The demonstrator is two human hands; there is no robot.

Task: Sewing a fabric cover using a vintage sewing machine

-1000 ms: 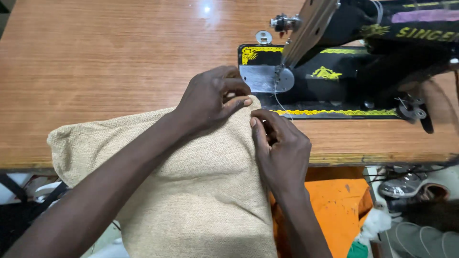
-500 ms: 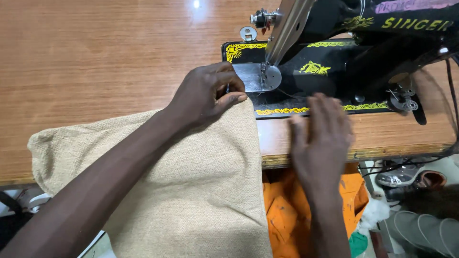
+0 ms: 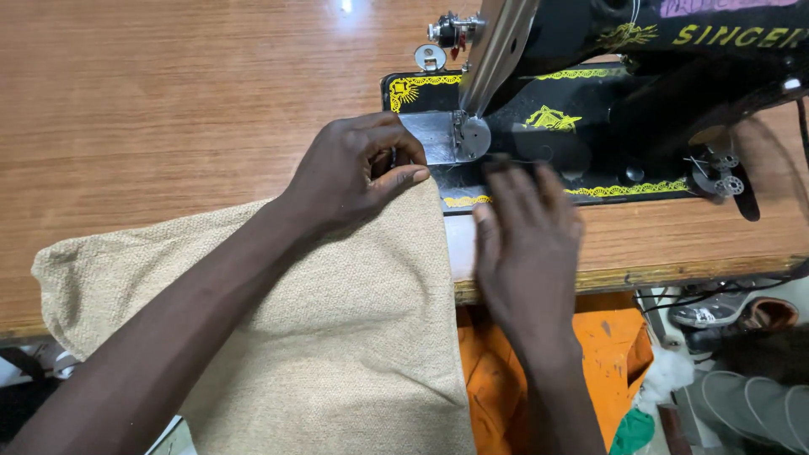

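Head view: left hand (image 3: 358,173) pinching tan fabric (image 3: 337,337) corner near sewing machine (image 3: 590,126); right hand (image 3: 527,240) released, flat on tabletop (image 3: 168,101).

**Bright overhead light, one blurred hand**

Even, bright light falls from above; a small white glare spot sits on the wooden table (image 3: 168,109) near the top edge; the right hand (image 3: 527,244) is smeared by motion blur; the left hand (image 3: 358,173) and the beige fabric (image 3: 337,337) stay sharp; shadows are soft and short; the black sewing machine (image 3: 607,118) reads dark, with little detail.
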